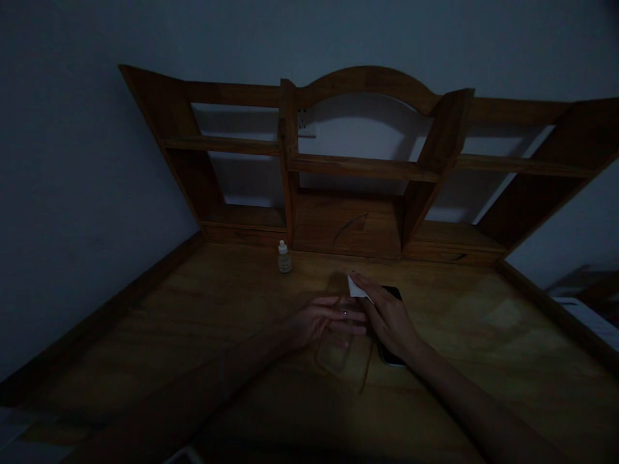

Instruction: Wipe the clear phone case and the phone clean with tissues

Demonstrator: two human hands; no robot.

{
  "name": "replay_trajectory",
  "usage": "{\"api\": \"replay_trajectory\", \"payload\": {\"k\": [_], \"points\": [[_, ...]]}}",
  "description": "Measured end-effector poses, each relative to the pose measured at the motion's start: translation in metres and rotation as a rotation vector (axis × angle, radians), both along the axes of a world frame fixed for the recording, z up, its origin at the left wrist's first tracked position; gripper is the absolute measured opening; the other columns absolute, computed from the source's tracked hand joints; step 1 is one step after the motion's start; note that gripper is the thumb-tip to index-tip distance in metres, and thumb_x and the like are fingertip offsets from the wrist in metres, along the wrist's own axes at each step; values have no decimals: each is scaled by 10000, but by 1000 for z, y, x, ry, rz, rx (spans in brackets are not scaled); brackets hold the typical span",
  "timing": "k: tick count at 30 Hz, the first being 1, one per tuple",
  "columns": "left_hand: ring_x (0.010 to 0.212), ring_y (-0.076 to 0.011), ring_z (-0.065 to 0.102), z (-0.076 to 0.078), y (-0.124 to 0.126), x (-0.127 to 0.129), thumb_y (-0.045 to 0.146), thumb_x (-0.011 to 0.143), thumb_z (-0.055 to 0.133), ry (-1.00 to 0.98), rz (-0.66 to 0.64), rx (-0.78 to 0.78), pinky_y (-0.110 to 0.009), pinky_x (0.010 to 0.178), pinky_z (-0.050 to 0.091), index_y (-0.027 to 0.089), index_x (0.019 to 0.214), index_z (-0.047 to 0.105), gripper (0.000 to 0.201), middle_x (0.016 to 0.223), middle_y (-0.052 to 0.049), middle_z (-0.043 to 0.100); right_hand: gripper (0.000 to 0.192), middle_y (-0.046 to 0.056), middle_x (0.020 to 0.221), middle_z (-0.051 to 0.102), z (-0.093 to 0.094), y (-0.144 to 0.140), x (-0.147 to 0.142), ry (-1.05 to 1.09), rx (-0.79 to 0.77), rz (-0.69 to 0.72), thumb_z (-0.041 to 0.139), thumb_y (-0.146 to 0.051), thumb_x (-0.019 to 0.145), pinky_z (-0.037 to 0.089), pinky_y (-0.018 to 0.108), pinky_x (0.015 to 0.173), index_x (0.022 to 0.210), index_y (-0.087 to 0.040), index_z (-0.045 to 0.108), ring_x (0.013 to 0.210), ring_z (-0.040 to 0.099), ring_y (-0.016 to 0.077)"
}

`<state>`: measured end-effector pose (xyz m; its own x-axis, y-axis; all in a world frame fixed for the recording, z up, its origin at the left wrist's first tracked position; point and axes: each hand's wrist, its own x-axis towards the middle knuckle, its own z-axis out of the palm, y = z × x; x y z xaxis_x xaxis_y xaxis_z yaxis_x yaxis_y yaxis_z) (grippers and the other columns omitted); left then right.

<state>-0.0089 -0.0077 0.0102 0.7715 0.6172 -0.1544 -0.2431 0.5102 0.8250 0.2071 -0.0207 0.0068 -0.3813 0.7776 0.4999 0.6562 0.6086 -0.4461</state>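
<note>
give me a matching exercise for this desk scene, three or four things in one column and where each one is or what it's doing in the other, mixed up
Things:
1. small bottle
2. white cloth
3. phone
4. clear case

Places or states:
A. lies dark on the desk, mostly under the right hand
B. stands upright alone near the foot of the shelf unit
C. lies flat on the desk just below the left hand
D. pinched at the right hand's fingertips

Pairs: 1-B, 2-D, 3-A, 4-C
</note>
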Motion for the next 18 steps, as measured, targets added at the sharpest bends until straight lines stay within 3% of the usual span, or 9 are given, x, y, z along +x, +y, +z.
{"api": "replay_trajectory", "payload": {"k": [5,9,14,18], "points": [[1148,-367,629,-3,-2,2,230,859,629,8,4,-15,-343,695,577,160,1207,619,354,1362,-186,582,563,18,1583,319,2,0,-1,-54,11,88,351,-183,1009,282,544,1201,1546,-295,225,1465,288,231],[1111,-336,648,-7,-3,4,206,866,628,-52,65,-65,-427,797,571,190,1228,603,363,1361,-157,580,552,4,1591,301,4,-2,-5,-71,-9,119,363,-202,1011,251,555,1209,1540,-307,247,1473,266,235],[1019,-254,659,-5,2,5,128,854,591,-181,150,-145,-502,920,510,199,1203,603,357,1191,-115,661,553,-16,1596,285,6,-7,-12,-66,-86,196,338,-221,1027,263,519,1214,1549,-321,184,1481,232,214],[973,-271,666,1,3,5,201,909,481,-159,250,-200,-508,911,495,123,1160,634,304,1098,-138,679,558,-7,1607,241,7,-9,-13,-81,-103,229,364,-241,1024,265,504,1213,1550,-306,188,1482,220,220]]}}
